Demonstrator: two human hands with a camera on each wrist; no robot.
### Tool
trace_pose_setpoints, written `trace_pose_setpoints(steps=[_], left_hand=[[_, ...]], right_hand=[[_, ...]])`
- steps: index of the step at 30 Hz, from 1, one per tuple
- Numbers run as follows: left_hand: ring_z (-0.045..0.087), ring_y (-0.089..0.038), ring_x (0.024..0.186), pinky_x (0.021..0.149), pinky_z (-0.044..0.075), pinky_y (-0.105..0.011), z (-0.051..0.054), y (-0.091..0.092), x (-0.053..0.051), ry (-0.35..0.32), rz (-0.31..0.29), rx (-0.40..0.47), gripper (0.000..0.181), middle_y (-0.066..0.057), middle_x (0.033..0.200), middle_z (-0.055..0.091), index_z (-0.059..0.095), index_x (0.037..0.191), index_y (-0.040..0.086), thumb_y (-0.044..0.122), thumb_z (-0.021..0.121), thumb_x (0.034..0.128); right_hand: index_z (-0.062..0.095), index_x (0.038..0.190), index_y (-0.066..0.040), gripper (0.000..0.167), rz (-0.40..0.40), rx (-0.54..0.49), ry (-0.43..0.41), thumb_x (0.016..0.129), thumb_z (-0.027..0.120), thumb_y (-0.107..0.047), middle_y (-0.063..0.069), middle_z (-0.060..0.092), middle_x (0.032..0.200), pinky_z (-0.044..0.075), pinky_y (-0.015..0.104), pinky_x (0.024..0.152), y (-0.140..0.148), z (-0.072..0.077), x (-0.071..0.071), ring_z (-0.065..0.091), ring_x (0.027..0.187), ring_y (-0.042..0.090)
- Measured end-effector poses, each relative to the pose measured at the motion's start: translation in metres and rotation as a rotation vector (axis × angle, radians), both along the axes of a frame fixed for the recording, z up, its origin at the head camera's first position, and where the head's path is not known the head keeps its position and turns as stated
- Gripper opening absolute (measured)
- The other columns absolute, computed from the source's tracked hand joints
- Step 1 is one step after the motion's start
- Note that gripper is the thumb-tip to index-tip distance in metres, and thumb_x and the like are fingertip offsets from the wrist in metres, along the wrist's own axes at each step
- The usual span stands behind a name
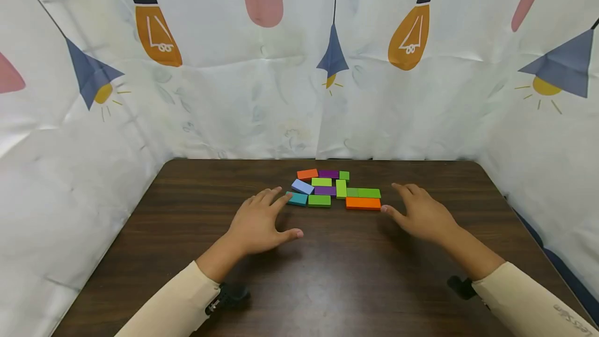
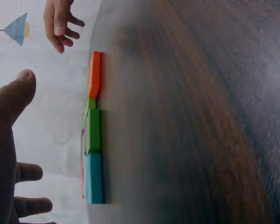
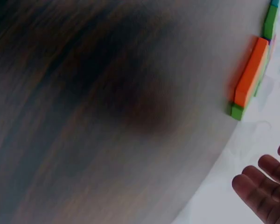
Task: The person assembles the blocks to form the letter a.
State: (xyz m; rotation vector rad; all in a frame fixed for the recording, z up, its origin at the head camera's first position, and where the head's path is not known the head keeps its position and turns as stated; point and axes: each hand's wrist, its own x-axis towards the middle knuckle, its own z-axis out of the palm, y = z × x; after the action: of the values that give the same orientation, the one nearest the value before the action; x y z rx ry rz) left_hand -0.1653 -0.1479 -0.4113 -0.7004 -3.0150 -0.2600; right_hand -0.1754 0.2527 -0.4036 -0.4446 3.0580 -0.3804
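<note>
Several coloured blocks lie close together toward the back of the table, among them an orange block (image 1: 363, 203), a green block (image 1: 319, 201), a teal block (image 1: 297, 199), a light blue block (image 1: 302, 186) and a purple block (image 1: 325, 191). My left hand (image 1: 258, 221) hovers at the group's left front, fingers spread and thumb apart, holding nothing; its fingertips overlap the teal block's edge in the head view, but the left wrist view shows them apart from it. To the right, my right hand (image 1: 425, 214) is held above the table with extended fingers, also holding nothing, its thumb near the orange block's right end.
The dark wooden table (image 1: 327, 285) has rounded back corners. Behind it and along both sides hangs a white curtain (image 1: 224, 103) printed with lamps and bulbs. A dark strap with a device (image 1: 228, 296) sits at the left cuff, and another device (image 1: 461, 287) at the right.
</note>
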Motion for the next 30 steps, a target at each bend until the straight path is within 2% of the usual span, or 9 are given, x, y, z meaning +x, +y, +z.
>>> trace_pose_setpoints(steps=[4,7,11,16,21,30], left_hand=[[0.038,-0.033,0.145,0.110,0.037,-0.059,-0.007,0.006,-0.001,0.001,-0.021,0.010,0.100,-0.009,0.160,0.039,0.042,0.158,0.022,0.087,0.049,0.0829],[0.040,-0.032,0.143,0.108,0.039,-0.058,-0.012,0.011,-0.001,-0.004,-0.043,0.032,0.096,-0.009,0.158,0.042,0.045,0.157,0.020,0.081,0.058,0.0836],[0.041,-0.030,0.143,0.108,0.040,-0.058,-0.018,0.017,-0.001,-0.031,-0.081,0.055,0.093,-0.006,0.155,0.045,0.048,0.155,0.020,0.077,0.062,0.0841],[0.041,-0.029,0.142,0.109,0.039,-0.059,-0.022,0.023,-0.001,-0.059,-0.104,0.058,0.089,-0.004,0.154,0.046,0.049,0.154,0.020,0.075,0.064,0.0848],[0.042,-0.027,0.140,0.109,0.039,-0.058,-0.023,0.028,-0.001,-0.068,-0.123,0.055,0.085,-0.003,0.152,0.048,0.051,0.153,0.022,0.073,0.064,0.0863],[0.044,-0.024,0.138,0.110,0.039,-0.055,-0.023,0.042,0.000,-0.066,-0.184,0.055,0.080,-0.002,0.149,0.050,0.052,0.152,0.021,0.067,0.066,0.0886]], right_hand=[[0.044,0.153,-0.003,0.080,0.009,0.004,0.002,0.100,0.050,-0.064,0.027,0.045,0.148,0.051,0.065,0.086,-0.005,-0.007,-0.004,0.045,0.133,0.048],[0.049,0.150,-0.003,0.073,0.025,0.000,0.007,0.102,0.055,-0.056,0.027,0.048,0.145,0.051,0.064,0.088,-0.008,-0.011,-0.006,0.047,0.132,0.047],[0.053,0.147,-0.001,0.063,0.098,0.009,-0.007,0.103,0.060,-0.045,0.025,0.053,0.138,0.050,0.062,0.093,-0.011,-0.016,-0.007,0.051,0.127,0.045],[0.053,0.147,-0.003,0.060,0.193,0.015,-0.044,0.102,0.063,-0.041,0.022,0.054,0.136,0.049,0.059,0.096,-0.015,-0.020,-0.006,0.052,0.125,0.042],[0.053,0.148,-0.005,0.058,0.209,0.016,-0.061,0.102,0.064,-0.039,0.021,0.053,0.137,0.049,0.058,0.097,-0.018,-0.022,-0.007,0.051,0.127,0.041],[0.057,0.144,-0.007,0.046,0.245,0.039,-0.017,0.103,0.064,-0.026,0.017,0.055,0.128,0.052,0.053,0.089,-0.019,-0.026,-0.008,0.054,0.118,0.035]])
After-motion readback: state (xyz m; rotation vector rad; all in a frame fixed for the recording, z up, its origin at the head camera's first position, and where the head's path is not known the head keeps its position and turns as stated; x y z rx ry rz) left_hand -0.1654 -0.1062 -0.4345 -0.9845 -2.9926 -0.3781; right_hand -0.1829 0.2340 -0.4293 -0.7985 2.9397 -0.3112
